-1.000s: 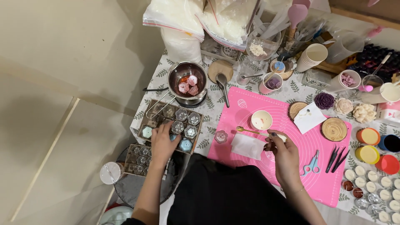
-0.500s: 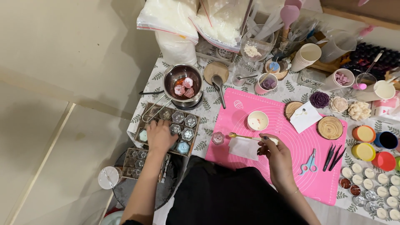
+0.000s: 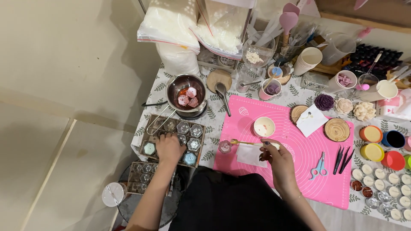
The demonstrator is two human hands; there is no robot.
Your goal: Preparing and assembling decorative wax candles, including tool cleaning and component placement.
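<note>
A person leans over a crowded craft table [image 3: 214,124] covered with a leaf-print cloth. The left hand [image 3: 169,148] rests palm down, fingers curled, on a shallow cardboard tray [image 3: 147,136] of small clear faceted glass cups; whether it grips one cannot be told. Two cups near it hold pale blue wax. The right hand [image 3: 274,159] pinches the end of a thin gold spoon [image 3: 245,142], held level over a pink silicone mat [image 3: 299,158], above a white folded tissue [image 3: 250,155]. The spoon's bowl points toward a small pink glass cup [image 3: 224,146] standing just off the mat's left edge. Beyond the spoon sits a round white cup [image 3: 264,126]. Behind the tray, a steel pot [image 3: 186,92] holds pink and red wax chunks. To the right on the mat lie blue scissors [image 3: 317,167], black tweezers [image 3: 343,155] and a round wooden coaster [image 3: 337,129]. Bags of white flakes [image 3: 169,23] crowd the back.
</note>
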